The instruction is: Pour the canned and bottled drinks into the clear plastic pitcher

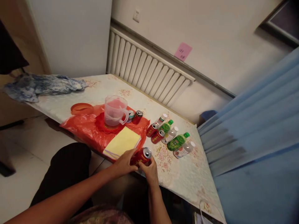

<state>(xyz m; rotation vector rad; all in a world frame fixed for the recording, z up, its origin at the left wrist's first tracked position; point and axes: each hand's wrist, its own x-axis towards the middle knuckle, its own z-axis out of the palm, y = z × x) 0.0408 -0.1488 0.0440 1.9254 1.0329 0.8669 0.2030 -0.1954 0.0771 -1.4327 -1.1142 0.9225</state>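
Note:
A red can with an opened top is held between my two hands at the table's near edge. My left hand wraps its left side, and my right hand grips it from the right and below. Just left of the can lies a folded yellow cloth on a red plastic bag. Behind the cloth, a clear plastic pitcher stands on a red scalloped dish. Two more red cans stand beyond my right hand, beside several bottles.
Behind the pitcher's handle are a dark red can and a light blue can. An orange ring-shaped lid lies left of the pitcher. Patterned fabric covers the far left corner. A radiator and blue curtain border the table.

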